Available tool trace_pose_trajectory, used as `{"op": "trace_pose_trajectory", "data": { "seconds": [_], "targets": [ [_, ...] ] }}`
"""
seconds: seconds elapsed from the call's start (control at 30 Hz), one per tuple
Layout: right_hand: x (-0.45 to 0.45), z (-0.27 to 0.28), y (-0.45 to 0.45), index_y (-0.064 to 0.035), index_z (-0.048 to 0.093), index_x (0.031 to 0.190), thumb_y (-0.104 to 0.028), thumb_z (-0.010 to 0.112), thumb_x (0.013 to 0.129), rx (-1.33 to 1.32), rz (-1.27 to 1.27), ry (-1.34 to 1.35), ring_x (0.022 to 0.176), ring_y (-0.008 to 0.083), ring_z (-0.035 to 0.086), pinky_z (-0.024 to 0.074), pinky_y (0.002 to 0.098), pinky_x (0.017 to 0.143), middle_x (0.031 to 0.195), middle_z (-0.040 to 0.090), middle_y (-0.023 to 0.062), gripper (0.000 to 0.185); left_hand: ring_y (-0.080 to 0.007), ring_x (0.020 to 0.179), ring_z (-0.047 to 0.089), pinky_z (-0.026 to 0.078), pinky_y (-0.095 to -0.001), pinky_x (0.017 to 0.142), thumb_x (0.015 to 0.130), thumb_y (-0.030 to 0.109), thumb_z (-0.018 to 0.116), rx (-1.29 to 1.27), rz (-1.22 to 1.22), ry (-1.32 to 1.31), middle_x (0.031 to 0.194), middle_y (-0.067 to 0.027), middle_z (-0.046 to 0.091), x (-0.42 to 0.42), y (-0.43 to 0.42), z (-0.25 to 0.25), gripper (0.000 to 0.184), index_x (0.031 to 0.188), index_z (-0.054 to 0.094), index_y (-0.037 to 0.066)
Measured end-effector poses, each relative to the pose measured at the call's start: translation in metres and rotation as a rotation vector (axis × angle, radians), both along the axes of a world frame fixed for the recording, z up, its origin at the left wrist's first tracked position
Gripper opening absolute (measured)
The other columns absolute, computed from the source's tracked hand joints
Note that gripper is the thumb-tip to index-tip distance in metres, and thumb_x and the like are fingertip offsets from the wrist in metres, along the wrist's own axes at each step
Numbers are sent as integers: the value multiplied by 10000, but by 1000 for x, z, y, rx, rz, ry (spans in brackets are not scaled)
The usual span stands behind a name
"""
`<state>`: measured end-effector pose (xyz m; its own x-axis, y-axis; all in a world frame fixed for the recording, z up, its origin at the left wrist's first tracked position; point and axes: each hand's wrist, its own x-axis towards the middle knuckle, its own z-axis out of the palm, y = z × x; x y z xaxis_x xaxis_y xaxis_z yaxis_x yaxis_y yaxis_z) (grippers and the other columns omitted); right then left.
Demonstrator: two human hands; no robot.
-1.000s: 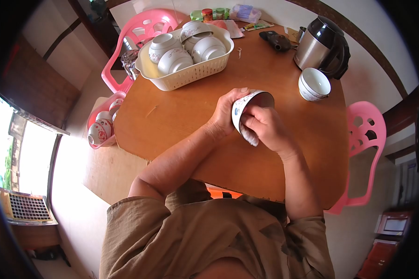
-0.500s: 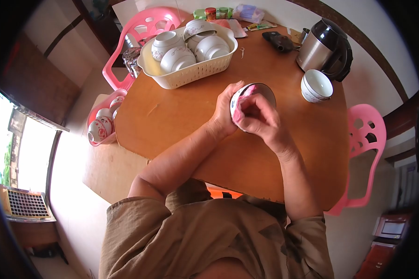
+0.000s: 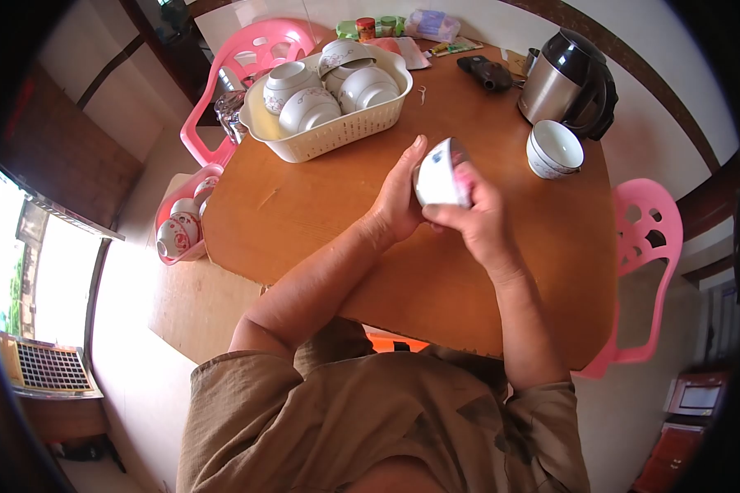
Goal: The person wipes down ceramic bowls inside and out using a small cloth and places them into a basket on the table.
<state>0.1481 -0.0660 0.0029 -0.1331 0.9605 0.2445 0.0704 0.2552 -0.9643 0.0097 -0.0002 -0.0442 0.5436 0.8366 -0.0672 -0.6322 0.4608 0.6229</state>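
A white bowl (image 3: 440, 177) with a blue mark is tilted between my hands above the wooden table, its opening turned to the right. My left hand (image 3: 399, 193) cups it from the left, with the thumb pointing up. My right hand (image 3: 478, 215) grips its right edge, thumb on the outside and fingers at the opening, with a bit of pink cloth (image 3: 466, 178) beside them. The hand and bowl are slightly blurred. A cream basket (image 3: 337, 135) at the back left holds several white bowls (image 3: 310, 108). More bowls (image 3: 556, 148) are stacked at the right.
A steel kettle (image 3: 556, 82) stands behind the stacked bowls, near a dark object (image 3: 487, 74). Jars and packets (image 3: 432, 26) line the back edge. Pink chairs (image 3: 651, 226) flank the wooden table (image 3: 304, 205). A pink basket (image 3: 166, 238) with patterned bowls sits lower left.
The bowl has turned, so more of its outside shows and less of its inside. My right hand has shifted from inside the bowl to its right edge, and less pink cloth shows.
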Motion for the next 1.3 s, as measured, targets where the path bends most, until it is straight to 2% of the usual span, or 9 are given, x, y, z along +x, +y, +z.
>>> {"op": "trace_pose_trajectory", "data": {
  "seconds": [0.07,0.23,0.47,0.63,0.77,0.97,1.03,1.17,1.3],
  "targets": [
    [5,18,-4,-15,614,1127,-105,777,764,-183,7,392,829,143,630,525,281,666,976,654,34,407,-216,1012,638,535,-383,798,925,635,525,69,-99,24,1160,-81,653,-5,-7,14,657,1269,561,76],
    [37,0,17,-24,648,1091,-165,782,799,-16,-87,691,1034,204,620,459,367,971,1060,665,50,350,-226,1053,598,518,-378,790,800,550,708,272,-93,241,1184,-102,613,-11,-9,15,768,1345,503,49],
    [37,-12,23,-45,649,1066,-220,710,903,-161,-137,859,1106,196,575,446,382,986,1115,641,51,247,-257,910,663,570,-397,767,684,90,756,211,0,187,1038,-152,652,-11,-7,21,616,1229,525,-80],
    [38,-6,24,-62,612,1121,-294,605,979,-129,-152,872,1119,211,597,457,400,1000,1156,651,62,272,-234,871,670,576,-340,679,619,9,765,265,91,285,1025,-147,657,-11,-9,24,611,1182,543,-69],
    [50,7,31,-27,627,1144,-240,596,983,-11,-549,901,1157,244,601,469,420,1001,1201,655,135,269,-221,864,671,581,-339,694,560,-18,800,369,190,463,1004,-136,665,-11,-11,29,650,1159,553,-65],
    [15,16,-2,-54,683,982,-271,703,898,371,-195,-9,976,198,603,476,365,850,962,664,55,233,-193,941,659,553,-341,830,651,31,798,576,423,757,1051,-102,680,-5,-12,16,566,1177,592,1],
    [2,17,3,-73,681,972,-307,734,845,930,-231,-608,961,259,595,467,394,845,917,633,57,272,-151,869,660,553,-338,774,698,140,792,861,477,965,869,-72,689,-5,-2,5,386,1046,644,59],
    [-11,-2,6,-71,682,1001,-212,732,802,890,-463,-708,899,305,576,478,420,776,877,594,69,249,-177,857,691,546,-319,728,784,214,765,974,523,848,901,-85,709,0,-5,-8,277,1001,663,76],
    [1,3,13,-106,703,990,-142,777,753,768,-560,-634,873,283,574,497,400,742,932,571,67,251,-147,845,655,543,-308,744,731,152,810,862,685,561,938,-101,684,14,-15,2,422,1074,608,14]
  ]
}}
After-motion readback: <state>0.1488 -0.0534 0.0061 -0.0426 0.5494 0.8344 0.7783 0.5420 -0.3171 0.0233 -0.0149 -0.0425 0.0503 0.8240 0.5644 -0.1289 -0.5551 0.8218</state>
